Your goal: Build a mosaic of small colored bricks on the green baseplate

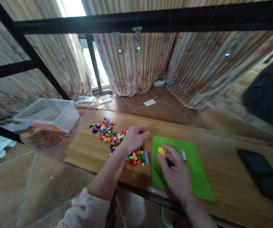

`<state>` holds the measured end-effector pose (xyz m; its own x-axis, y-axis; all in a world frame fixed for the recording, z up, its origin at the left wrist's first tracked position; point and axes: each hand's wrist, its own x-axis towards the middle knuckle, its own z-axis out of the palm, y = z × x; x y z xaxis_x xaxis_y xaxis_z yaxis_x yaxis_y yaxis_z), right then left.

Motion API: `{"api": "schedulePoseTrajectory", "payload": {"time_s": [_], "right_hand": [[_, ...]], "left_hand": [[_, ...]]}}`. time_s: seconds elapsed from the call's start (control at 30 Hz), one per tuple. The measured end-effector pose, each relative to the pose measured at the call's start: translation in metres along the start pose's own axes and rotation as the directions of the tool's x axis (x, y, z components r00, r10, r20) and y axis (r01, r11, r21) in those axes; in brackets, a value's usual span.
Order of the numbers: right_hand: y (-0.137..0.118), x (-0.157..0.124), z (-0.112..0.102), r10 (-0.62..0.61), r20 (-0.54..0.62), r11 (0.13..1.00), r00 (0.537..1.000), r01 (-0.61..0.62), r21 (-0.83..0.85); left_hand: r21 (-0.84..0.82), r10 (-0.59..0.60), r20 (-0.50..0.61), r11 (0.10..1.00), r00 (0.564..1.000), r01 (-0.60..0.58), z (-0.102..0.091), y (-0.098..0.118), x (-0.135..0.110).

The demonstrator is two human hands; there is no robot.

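Pinching yellow brick [161, 152], right hand [175, 167] was over green baseplate [199, 177], lower right of frame. Left hand [136, 137], fingers loosely apart, was over loose bricks [135, 157], frame center.

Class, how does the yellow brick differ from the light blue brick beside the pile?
The yellow brick looks short and chunky; the light blue brick is long and narrow. The yellow brick is pinched in the right hand, while the light blue brick lies on the wooden table. Both are toy building bricks.
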<state>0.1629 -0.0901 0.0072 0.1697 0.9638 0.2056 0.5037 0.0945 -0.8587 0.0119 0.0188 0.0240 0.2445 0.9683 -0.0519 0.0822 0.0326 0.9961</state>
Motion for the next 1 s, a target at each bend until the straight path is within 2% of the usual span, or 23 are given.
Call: {"api": "schedulePoseTrajectory", "payload": {"time_s": [0.1,0.2,0.27,0.33,0.4,0.47,0.57,0.67,0.77,0.9,1.0], "right_hand": [[0.001,-0.005,0.01,-0.061,0.105,0.984,0.993,0.077,-0.161],[0.004,-0.006,0.015,-0.099,0.091,0.955,0.991,0.12,-0.273],[0.006,-0.007,0.019,-0.121,0.095,0.93,0.988,0.147,-0.337],[0.008,-0.008,0.022,-0.146,0.122,0.898,0.982,0.183,-0.399],[0.009,-0.009,0.026,-0.168,0.153,0.865,0.974,0.22,-0.451],[0.009,-0.009,0.028,-0.181,0.177,0.84,0.967,0.246,-0.484],[0.007,-0.008,0.029,-0.185,0.225,0.834,0.956,0.274,-0.478],[0.006,-0.008,0.029,-0.169,0.267,0.859,0.949,0.274,-0.432],[0.007,-0.008,0.028,-0.153,0.237,0.891,0.959,0.238,-0.387],[0.006,-0.009,0.028,-0.169,0.202,0.925,0.965,0.226,-0.306],[0.004,-0.008,0.027,-0.179,0.156,0.948,0.971,0.213,-0.236]], "left_hand": [[0.052,0.023,-0.132,0.999,0.991,-0.017,-0.018,0.0,0.004],[0.128,0.049,-0.143,0.991,0.989,-0.03,-0.022,-0.006,0.006],[0.19,0.069,-0.053,0.98,0.996,-0.058,-0.023,-0.006,0.004],[0.273,0.082,0.123,0.955,0.989,-0.113,-0.027,-0.004,-0.001],[0.342,0.073,0.318,0.921,0.945,-0.187,-0.034,0.001,-0.006],[0.386,0.058,0.43,0.89,0.901,-0.242,-0.042,0.006,-0.012],[0.493,0.027,0.465,0.823,0.885,-0.284,-0.048,0.012,-0.019],[0.608,-0.023,0.466,0.734,0.885,-0.301,-0.044,0.012,-0.024],[0.653,-0.033,0.47,0.685,0.882,-0.323,-0.038,0.011,-0.025],[0.657,-0.016,0.496,0.661,0.868,-0.363,-0.039,0.01,-0.023],[0.601,0.014,0.525,0.701,0.851,-0.383,-0.044,0.01,-0.021]]}}
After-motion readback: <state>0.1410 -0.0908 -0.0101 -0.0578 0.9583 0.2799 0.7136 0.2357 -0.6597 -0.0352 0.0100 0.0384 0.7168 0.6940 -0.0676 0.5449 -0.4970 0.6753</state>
